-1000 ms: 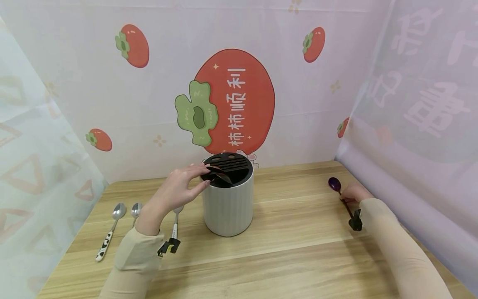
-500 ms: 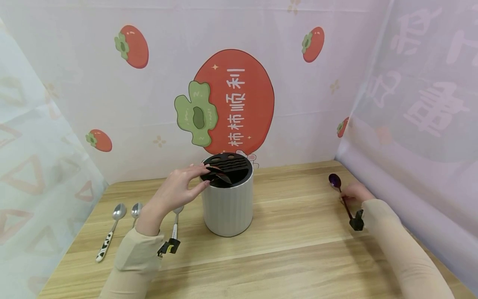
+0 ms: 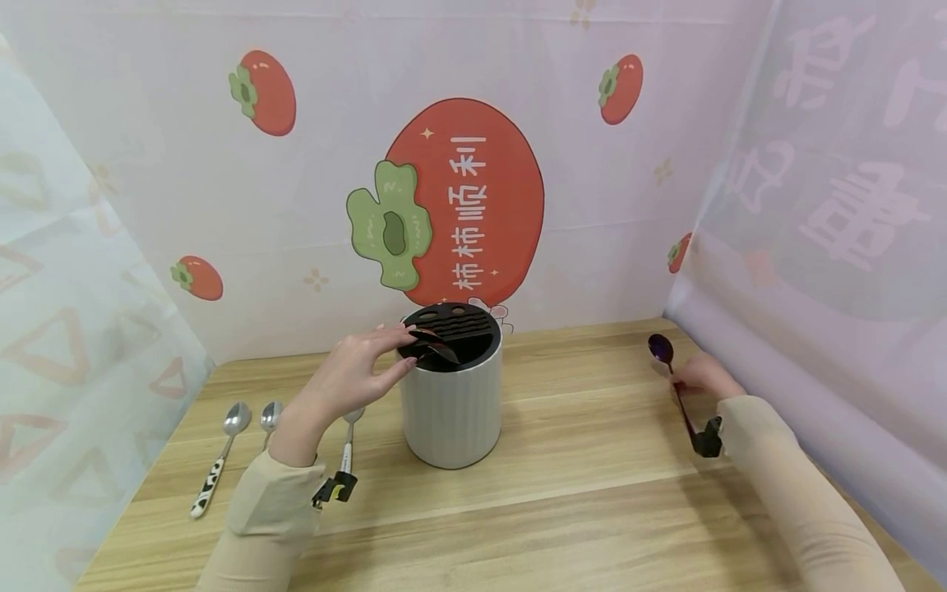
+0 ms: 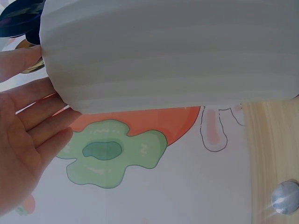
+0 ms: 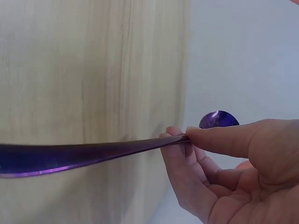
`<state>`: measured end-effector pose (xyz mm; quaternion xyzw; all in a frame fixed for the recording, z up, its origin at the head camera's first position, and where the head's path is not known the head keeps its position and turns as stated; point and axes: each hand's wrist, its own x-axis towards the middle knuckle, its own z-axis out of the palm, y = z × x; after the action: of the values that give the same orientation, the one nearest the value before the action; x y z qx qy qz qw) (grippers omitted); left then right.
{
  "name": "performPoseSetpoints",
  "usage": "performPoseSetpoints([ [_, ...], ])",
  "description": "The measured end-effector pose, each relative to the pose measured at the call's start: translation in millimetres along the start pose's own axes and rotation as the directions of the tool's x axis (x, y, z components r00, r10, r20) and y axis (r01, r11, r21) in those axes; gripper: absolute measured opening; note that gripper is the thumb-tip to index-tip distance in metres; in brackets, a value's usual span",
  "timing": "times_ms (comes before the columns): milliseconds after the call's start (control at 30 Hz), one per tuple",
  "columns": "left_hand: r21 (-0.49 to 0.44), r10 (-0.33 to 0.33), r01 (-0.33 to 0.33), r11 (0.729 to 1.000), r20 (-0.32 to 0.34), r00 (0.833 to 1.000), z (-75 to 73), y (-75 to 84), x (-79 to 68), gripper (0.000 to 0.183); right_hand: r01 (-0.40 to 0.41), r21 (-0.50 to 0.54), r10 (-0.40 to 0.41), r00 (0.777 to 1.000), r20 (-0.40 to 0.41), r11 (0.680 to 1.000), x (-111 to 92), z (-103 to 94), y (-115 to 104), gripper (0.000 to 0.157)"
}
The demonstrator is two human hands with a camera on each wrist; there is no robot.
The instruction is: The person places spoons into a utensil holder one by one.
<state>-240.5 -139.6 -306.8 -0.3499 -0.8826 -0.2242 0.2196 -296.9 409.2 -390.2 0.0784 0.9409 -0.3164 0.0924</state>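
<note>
At the right of the table, my right hand (image 3: 704, 380) pinches a purple metal spoon (image 3: 661, 349) by its handle between thumb and fingertips. The right wrist view shows the handle (image 5: 84, 156) widening to the left, with the bowl (image 5: 218, 119) beyond the fingers. My left hand (image 3: 348, 376) rests with straight fingers at the left rim of a white ribbed utensil holder (image 3: 451, 419) with a black slotted top. Dark shiny spoons (image 3: 442, 352) stick out of the holder beside those fingertips. In the left wrist view, a dark blue bowl (image 4: 19, 21) and a gold one (image 4: 33, 65) show near the thumb.
On the left lie a spoon with a cow-print handle (image 3: 209, 487), a second silver spoon (image 3: 270, 415) partly hidden by the left arm, and another with a white handle (image 3: 347, 452). A persimmon-print cloth (image 3: 592, 205) hangs behind the wooden table (image 3: 577, 477).
My right hand has lifted the purple spoon slightly, its bowl moving up and away. The left hand and the holder have not moved.
</note>
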Motion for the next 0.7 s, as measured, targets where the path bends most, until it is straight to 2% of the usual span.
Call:
performPoseSetpoints([
  [100,-0.002,0.002,-0.002,1.0,0.0,1.0,0.2,-0.1,0.0,0.03,-0.014,0.097,0.012,1.0,0.014,0.995,0,1.0,-4,0.017],
  [200,-0.001,0.006,-0.006,1.0,-0.002,1.0,0.6,-0.7,0.3,0.03,0.002,0.136,-0.004,1.0,0.016,0.991,-3,2.4,-9,0.019],
  [700,-0.002,0.002,-0.002,1.0,-0.001,1.0,-0.1,-0.4,-0.5,0.031,0.081,0.116,-0.082,0.997,0.001,0.99,-13,3.2,-35,0.023],
])
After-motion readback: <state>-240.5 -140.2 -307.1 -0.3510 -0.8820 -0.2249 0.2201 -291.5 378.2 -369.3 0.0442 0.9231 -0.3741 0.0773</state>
